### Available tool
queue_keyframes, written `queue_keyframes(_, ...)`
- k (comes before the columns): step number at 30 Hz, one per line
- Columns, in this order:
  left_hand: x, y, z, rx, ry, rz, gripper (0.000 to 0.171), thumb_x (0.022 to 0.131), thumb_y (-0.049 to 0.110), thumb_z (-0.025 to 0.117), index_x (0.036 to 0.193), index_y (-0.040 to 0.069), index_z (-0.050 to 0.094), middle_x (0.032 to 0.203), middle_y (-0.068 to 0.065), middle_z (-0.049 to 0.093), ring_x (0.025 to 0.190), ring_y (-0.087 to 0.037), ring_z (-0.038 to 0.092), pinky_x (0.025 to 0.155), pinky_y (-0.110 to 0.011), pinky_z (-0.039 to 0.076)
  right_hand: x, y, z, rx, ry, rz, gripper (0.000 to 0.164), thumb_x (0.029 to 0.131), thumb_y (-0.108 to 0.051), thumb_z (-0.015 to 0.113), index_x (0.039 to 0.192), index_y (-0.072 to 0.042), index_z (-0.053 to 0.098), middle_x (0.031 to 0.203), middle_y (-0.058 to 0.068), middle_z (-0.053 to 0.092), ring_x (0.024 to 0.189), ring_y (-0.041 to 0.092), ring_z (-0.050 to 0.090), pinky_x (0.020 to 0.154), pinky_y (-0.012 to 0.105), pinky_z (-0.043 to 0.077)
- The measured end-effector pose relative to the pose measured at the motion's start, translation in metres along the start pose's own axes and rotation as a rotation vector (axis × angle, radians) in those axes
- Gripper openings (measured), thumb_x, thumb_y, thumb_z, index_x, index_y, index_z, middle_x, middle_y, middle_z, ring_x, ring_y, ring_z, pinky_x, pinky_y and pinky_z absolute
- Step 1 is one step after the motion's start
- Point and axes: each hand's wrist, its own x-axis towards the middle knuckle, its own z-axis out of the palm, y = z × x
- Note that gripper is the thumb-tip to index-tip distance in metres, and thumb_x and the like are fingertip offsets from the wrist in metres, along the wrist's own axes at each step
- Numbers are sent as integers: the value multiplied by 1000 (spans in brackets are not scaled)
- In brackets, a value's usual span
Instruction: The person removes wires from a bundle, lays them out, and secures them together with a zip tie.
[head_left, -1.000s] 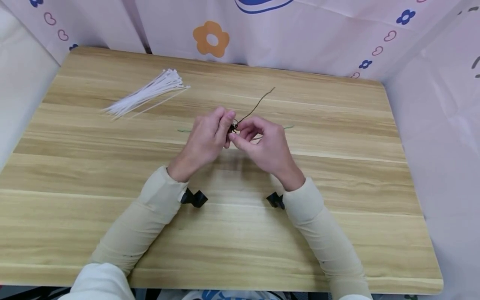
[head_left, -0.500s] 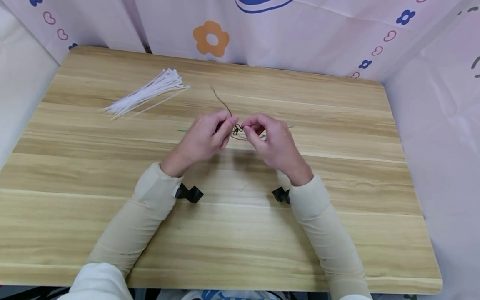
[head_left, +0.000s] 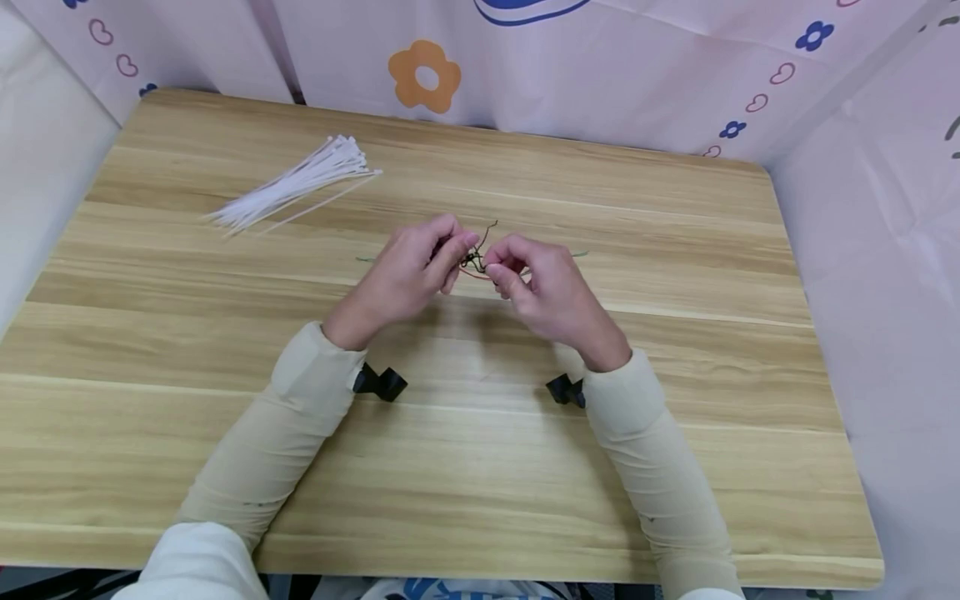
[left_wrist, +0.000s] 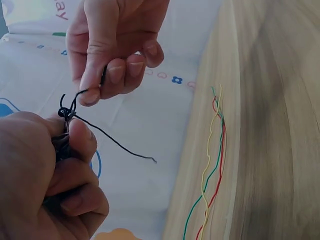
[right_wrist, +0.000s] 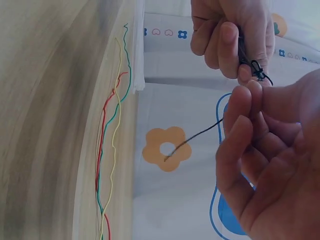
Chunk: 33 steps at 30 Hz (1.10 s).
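Note:
Between the two hands is a tangled black wire [left_wrist: 66,113], looped into a small knot with one loose end trailing out. My left hand [head_left: 416,267] grips a dark bundle just below the knot; the fingers hide most of it. Thumb and forefinger of my right hand [head_left: 551,287] pinch another strand of the black wire, close to the knot. Beyond and below the hands, a red wire [left_wrist: 217,177], a green wire [right_wrist: 129,75] and a yellow wire [right_wrist: 114,145] lie loosely together on the table, crossing one another.
A fanned bundle of white cable ties [head_left: 300,179] lies at the back left of the wooden table [head_left: 480,492]. Behind the table hangs a printed white cloth [head_left: 600,75]. Black camera mounts stick out from both sleeves at the wrists.
Both hands, close together a second ago, have drawn slightly apart. The loose black wire end swung from up-right to up-left, and now a shorter length points up between the hands.

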Motion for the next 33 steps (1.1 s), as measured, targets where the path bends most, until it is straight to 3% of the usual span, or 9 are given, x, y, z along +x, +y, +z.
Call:
queue_keyframes(7, 0, 0, 3, 57, 22, -1, 28, 111, 24, 55, 89, 9, 60, 59, -1, 56, 55, -14, 51, 54, -23, 36, 0, 0, 0, -76, 10, -50, 6, 100, -4, 69, 95, -4, 71, 79, 4, 66, 72, 13, 59, 61, 24, 49)
queue_keyframes(14, -1, 0, 3, -79, 19, -38, 32, 113, 25, 52, 86, 8, 58, 60, -4, 56, 55, -19, 51, 56, -26, 39, -1, 2, -6, -66, -23, -45, 7, 101, -5, 68, 96, -4, 72, 81, 4, 67, 74, 14, 61, 61, 27, 51)
queue_keyframes(17, -1, 1, 2, -81, 19, -83, 32, 113, 27, 50, 89, 8, 59, 61, -5, 57, 56, -19, 52, 57, -27, 39, -1, 2, -6, -64, -19, -27, 7, 103, -6, 67, 101, -4, 73, 88, 6, 70, 80, 16, 64, 65, 29, 53)
queue_keyframes(21, -1, 2, 0, 11, 51, -151, 32, 113, 29, 50, 93, 8, 62, 61, -4, 59, 54, -19, 52, 53, -26, 37, 0, 1, -2, -158, 136, -69, 13, 99, -12, 73, 110, -6, 75, 102, 8, 72, 89, 19, 64, 67, 29, 53)
queue_keyframes(25, -2, 6, 1, 79, 80, -172, 30, 113, 29, 51, 96, 8, 64, 61, -3, 61, 53, -19, 52, 52, -26, 36, 0, -3, 6, -327, 303, -223, 9, 92, -16, 81, 99, -10, 81, 96, 6, 72, 83, 19, 66, 61, 28, 51)
queue_keyframes(28, -2, 8, 3, 93, 103, -153, 30, 113, 28, 52, 95, 7, 65, 60, -3, 62, 52, -18, 53, 51, -25, 36, 1, -5, 10, -422, 357, -311, 4, 92, -17, 82, 91, -13, 83, 90, 2, 75, 76, 17, 71, 58, 27, 51)
queue_keyframes(33, -4, 11, 7, 91, 139, -118, 29, 112, 24, 53, 94, 6, 66, 59, -3, 63, 50, -15, 53, 49, -22, 35, 2, -5, 15, -480, 400, -337, 10, 95, -18, 79, 89, -12, 84, 87, 2, 79, 72, 15, 76, 52, 26, 51)
